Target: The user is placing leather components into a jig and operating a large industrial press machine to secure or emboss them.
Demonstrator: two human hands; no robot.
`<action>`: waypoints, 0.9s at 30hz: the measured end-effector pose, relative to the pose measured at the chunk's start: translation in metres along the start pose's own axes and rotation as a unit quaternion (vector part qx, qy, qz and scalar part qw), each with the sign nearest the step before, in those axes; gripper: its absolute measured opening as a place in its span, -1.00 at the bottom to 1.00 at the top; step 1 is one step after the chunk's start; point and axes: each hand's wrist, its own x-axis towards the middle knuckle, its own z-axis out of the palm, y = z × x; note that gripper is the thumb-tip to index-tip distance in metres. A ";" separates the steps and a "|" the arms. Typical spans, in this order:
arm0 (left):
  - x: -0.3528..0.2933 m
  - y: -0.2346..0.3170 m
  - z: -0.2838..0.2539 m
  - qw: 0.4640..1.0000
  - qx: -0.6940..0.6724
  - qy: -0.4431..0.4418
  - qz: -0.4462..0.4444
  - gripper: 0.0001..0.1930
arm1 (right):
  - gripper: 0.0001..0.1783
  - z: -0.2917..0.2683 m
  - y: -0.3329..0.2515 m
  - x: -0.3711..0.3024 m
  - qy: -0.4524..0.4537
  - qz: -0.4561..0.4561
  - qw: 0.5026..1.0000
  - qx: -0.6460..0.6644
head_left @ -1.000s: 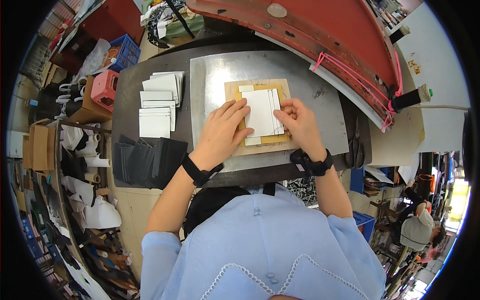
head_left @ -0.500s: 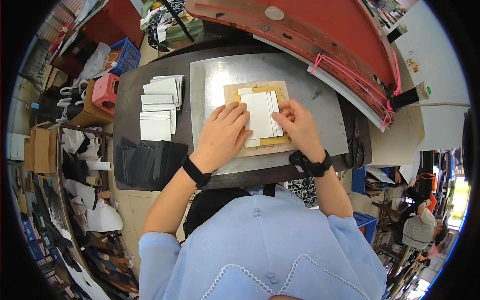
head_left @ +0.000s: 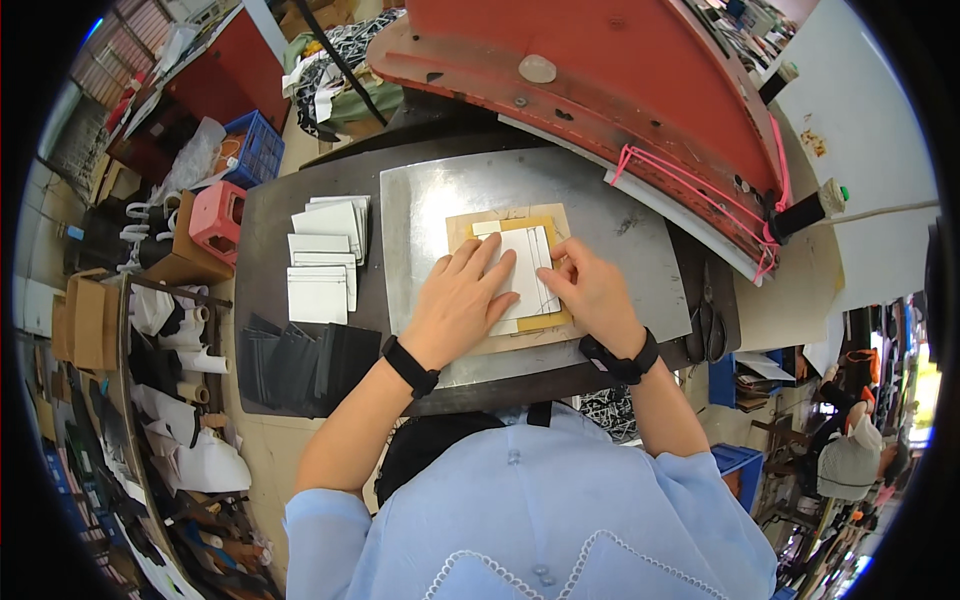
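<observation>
Dark table, white card, blue crate holding orange material

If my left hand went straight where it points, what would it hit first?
Past the white card and yellow board, your left hand would probably meet the red machine frame, though its height is unclear.

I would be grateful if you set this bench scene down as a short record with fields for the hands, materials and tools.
Left hand: spread, fingers over the left side of the white card
Right hand: thumb and fingertips at the card's right edge; pinching or merely touching, unclear
Under the card: yellow board on a tan sheet
Work surface: metal plate on a dark table
Left side: stacked white cards, black pieces nearer the person
Right side: scissors
</observation>
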 end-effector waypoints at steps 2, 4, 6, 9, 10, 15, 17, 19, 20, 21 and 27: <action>-0.001 -0.001 0.000 1.000 0.023 -0.011 0.006 -0.48 | -0.64 0.001 -0.001 0.001 0.042 -0.070 0.995 -0.053; -0.003 -0.001 0.005 0.999 0.037 -0.012 0.012 -0.48 | -0.61 0.011 0.013 0.003 0.146 -0.231 0.957 -0.098; -0.005 0.000 0.009 0.999 0.035 -0.012 0.009 -0.48 | -0.57 0.017 0.023 0.006 0.090 -0.290 0.936 -0.176; -0.004 0.001 0.009 0.999 0.045 -0.008 0.014 -0.49 | -0.51 0.019 0.020 -0.001 0.067 -0.307 0.925 -0.211; -0.004 0.002 0.008 0.999 0.051 -0.006 0.017 -0.49 | -0.50 0.020 0.017 -0.004 0.070 -0.301 0.927 -0.210; 0.001 0.008 0.011 0.998 0.046 -0.017 0.034 -0.52 | -0.47 0.022 0.017 -0.008 0.076 -0.312 0.912 -0.253; 0.000 0.007 0.011 0.998 0.040 -0.016 0.040 -0.53 | -0.48 0.021 0.015 -0.009 0.082 -0.307 0.917 -0.242; 0.000 0.006 0.006 0.997 0.057 -0.012 0.050 -0.53 | -0.51 0.020 0.014 -0.009 0.091 -0.300 0.927 -0.208; 0.000 0.008 0.005 0.996 0.063 -0.012 0.055 -0.53 | -0.52 0.018 0.013 -0.013 0.090 -0.299 0.928 -0.203; -0.001 0.008 0.005 0.996 0.069 -0.012 0.057 -0.54 | -0.54 0.015 0.011 -0.021 0.086 -0.300 0.929 -0.197; 0.001 0.007 0.007 0.997 0.039 -0.023 0.057 -0.54 | -0.63 0.010 0.018 -0.044 0.062 -0.331 0.915 -0.224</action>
